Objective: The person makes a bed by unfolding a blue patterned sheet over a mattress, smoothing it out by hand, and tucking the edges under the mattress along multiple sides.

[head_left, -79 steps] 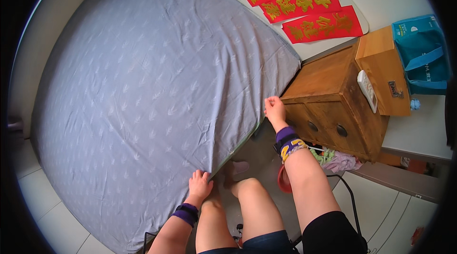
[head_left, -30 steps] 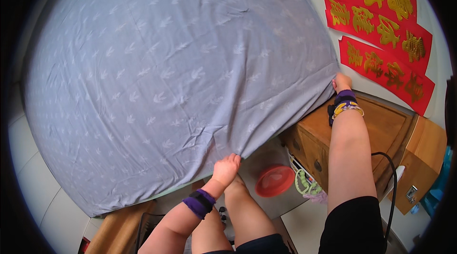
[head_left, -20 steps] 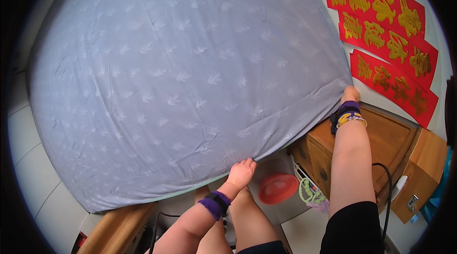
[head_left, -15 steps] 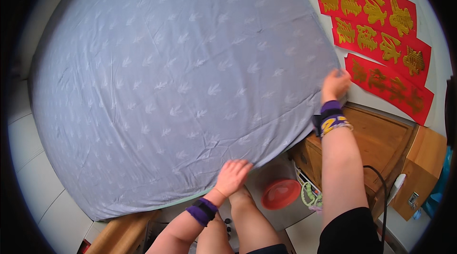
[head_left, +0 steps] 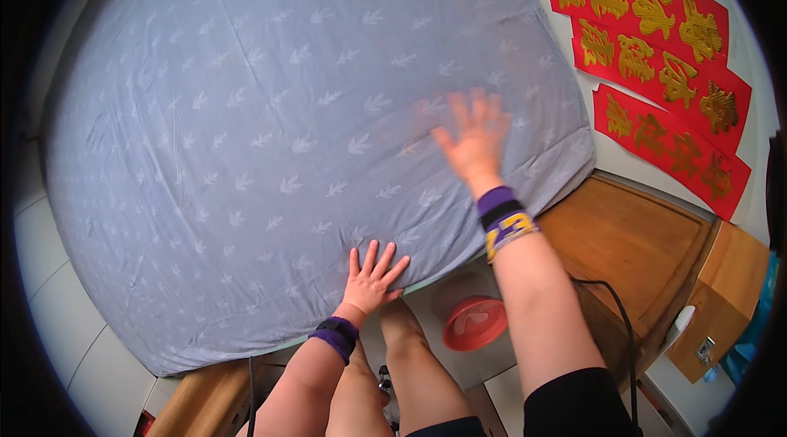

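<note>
A grey-blue fitted sheet (head_left: 246,150) with a pale leaf pattern covers a mattress that fills most of the view. My left hand (head_left: 370,283) lies flat on the sheet at its near edge, fingers spread, holding nothing. My right hand (head_left: 474,138) is over the right part of the sheet, slightly blurred, with its fingers spread and nothing in them. Whether its palm touches the cloth I cannot tell. Soft creases run across the sheet near the right corner. Each wrist wears a purple band.
Red paper banners (head_left: 664,68) with gold characters hang on the wall at the right. A wooden cabinet (head_left: 627,240) stands by the bed's right corner, with a black cable (head_left: 619,306) beside it. A red basin (head_left: 474,324) sits on the floor. A wooden bed rail (head_left: 205,400) shows at the lower left.
My right hand has left the sheet's right corner and moved left over the sheet, its fingers spreading. My left hand has shifted slightly left and up and flattened. Creases near the edge look smoother.
</note>
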The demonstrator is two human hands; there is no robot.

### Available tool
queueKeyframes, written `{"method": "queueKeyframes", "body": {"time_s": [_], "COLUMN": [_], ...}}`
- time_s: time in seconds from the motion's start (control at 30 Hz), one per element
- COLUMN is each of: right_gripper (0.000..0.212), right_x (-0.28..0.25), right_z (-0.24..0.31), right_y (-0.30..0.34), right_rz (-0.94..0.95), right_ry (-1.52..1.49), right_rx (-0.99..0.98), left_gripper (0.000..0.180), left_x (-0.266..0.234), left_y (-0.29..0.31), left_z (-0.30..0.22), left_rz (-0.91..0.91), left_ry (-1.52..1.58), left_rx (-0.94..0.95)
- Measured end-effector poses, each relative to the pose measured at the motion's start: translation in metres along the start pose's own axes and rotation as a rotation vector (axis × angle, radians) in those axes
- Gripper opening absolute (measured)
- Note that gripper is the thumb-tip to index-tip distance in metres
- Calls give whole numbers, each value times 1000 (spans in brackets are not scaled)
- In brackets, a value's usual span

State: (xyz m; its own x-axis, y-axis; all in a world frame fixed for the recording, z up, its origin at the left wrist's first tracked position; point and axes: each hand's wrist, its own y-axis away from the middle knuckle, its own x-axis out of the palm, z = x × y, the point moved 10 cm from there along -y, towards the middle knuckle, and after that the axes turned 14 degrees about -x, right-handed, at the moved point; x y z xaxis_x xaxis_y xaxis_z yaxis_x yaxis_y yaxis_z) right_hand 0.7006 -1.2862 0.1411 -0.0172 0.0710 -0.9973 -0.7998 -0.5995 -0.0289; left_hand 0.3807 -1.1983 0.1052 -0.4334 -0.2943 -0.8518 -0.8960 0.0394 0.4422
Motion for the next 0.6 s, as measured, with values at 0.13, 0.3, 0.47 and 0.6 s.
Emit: {"method": "queueKeyframes", "body": {"time_s": [0.13,0.3,0.47,0.6], "right_gripper": [68,70,68,70], "right_x": [-24,-25,-12,19], "right_z": [-187,-79,236,210], "right_y": [91,38,49,119], "right_rz": [112,-36,72,161], "right_ry": [133,70,-352,-151], "right_rx": [872,443,-305,-321], "left_gripper": [101,100,80,71], "left_x": [-3,-26,-55,-35], "left_y": [-2,0,37,134], "left_z": [-3,-10,58,248], "left_rz": [105,41,-175,-153], "left_ry": [4,50,286,13], "left_rx": [-13,49,31,-572]}}
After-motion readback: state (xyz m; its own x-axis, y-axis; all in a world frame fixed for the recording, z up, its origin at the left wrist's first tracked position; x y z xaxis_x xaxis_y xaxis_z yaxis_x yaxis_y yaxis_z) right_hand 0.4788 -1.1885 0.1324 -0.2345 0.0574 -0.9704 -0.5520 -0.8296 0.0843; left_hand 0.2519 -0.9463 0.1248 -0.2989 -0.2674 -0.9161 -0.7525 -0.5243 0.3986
